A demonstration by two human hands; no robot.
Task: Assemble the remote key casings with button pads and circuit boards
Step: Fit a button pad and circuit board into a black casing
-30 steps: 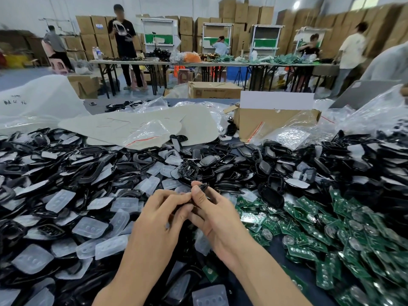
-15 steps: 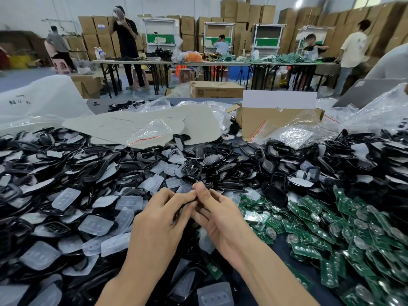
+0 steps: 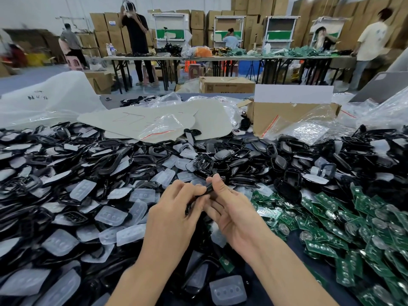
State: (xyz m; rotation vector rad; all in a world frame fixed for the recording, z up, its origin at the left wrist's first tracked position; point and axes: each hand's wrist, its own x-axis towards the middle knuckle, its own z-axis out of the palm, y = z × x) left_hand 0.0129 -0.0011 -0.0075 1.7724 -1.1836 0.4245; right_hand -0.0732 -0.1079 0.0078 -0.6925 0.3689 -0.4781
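Key casing (image 3: 207,189), black, one piece, held above the heaped table: clear button pads (image 3: 111,215) piled at left, my left hand (image 3: 174,215) pinching it, my right hand (image 3: 234,213) pinching its other side, green circuit boards (image 3: 326,200) piled at right.

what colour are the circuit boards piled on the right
The circuit boards are green with round silvery parts on them, clearest in the head view.
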